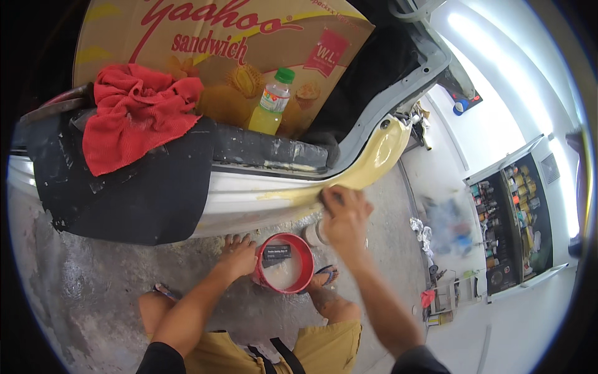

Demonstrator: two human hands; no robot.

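My right hand (344, 219) is closed around a dark sanding pad (325, 198). The pad is against the smooth yellow patch (367, 168) on the white car sill (237, 198), and my fingers partly hide it. Lower down, my left hand (238, 254) has its fingers apart, between the sill's lower edge and a red bucket (311, 269). Whether it touches the bucket's rim I cannot tell. Cloudy whitish water stands in the bucket, with a dark printed rectangular piece (276, 252) in it. Behind my right wrist a white tub (311, 233) is partly hidden.
A black mat (131, 193) hangs over the sill at left, with a red cloth (137, 109) on it. A green-capped bottle (271, 103) stands before a large cardboard box (237, 37). Shelves of cans (520, 187) stand far right. My sandalled foot (322, 275) is beside the bucket.
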